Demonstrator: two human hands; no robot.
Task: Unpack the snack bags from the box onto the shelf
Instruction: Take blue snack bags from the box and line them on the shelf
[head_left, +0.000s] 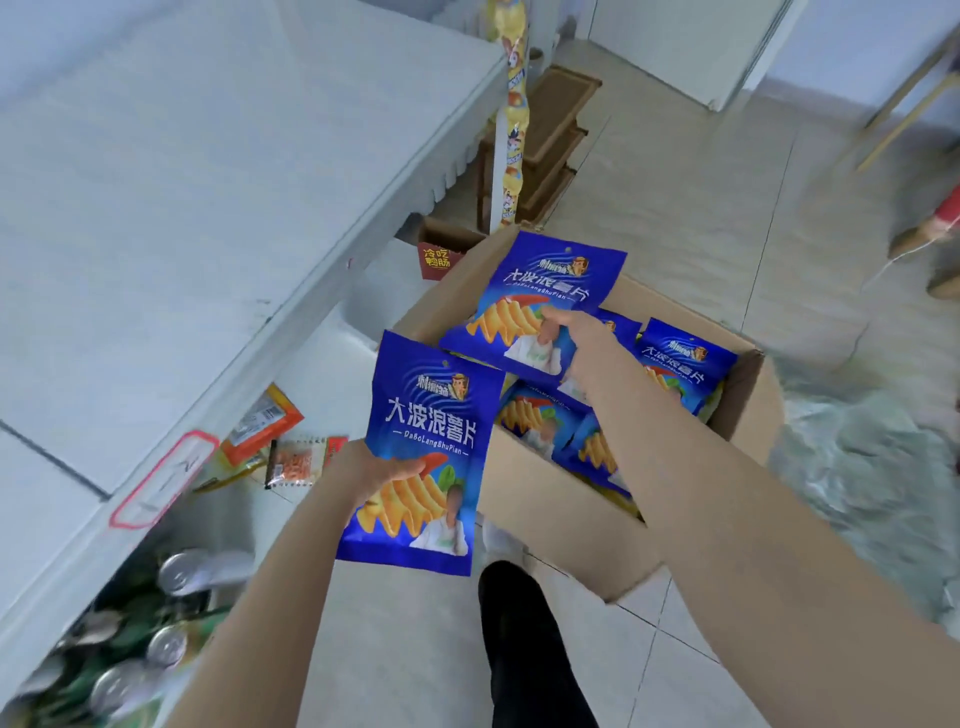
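Note:
An open cardboard box (561, 509) stands on the floor with several blue snack bags (685, 364) inside. My left hand (379, 470) grips one blue chip bag (431, 415) upright, just left of the box. Above the box, my right hand (576, 332) pinches a second blue bag (550, 291) by its lower edge. The white shelf (182, 208) runs along the left, its top bare.
Small orange snack packets (270, 431) lie on a lower shelf level and drink cans (171, 644) sit below at the bottom left. A red carton (436, 254) and brown stacked trays (550, 150) stand behind the box. Tiled floor lies to the right.

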